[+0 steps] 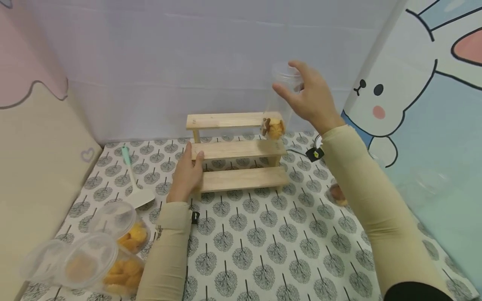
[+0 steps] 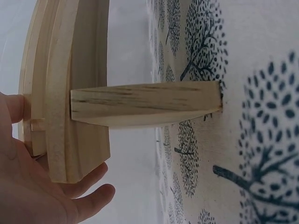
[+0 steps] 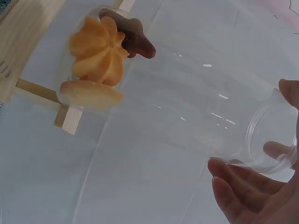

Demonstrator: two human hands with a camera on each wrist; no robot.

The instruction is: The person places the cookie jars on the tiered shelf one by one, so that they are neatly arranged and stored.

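Observation:
A three-tier wooden shelf rack [image 1: 241, 179] stands on the cloth. My left hand [image 1: 187, 177] grips the left end of its middle plank, thumb in front, as the left wrist view also shows. In my right hand [image 1: 314, 98] is a tall clear jar [image 1: 280, 90], gripped near its round top end. Yellow swirl-shaped cookies [image 3: 98, 51] and a brown cookie [image 3: 133, 35] lie at the jar's bottom. That bottom is at the rack's right end, overlapping the top plank [image 1: 222, 120] in the head view; I cannot tell whether it touches wood.
Clear lidded jars [image 1: 128, 267] of yellow cookies are at the lower left. Behind them lies a spatula [image 1: 136, 194] with a green handle tip. Another clear jar [image 1: 337, 194] with brown contents is partly hidden by my right sleeve. A white sheet [image 1: 150, 62] hangs behind the rack.

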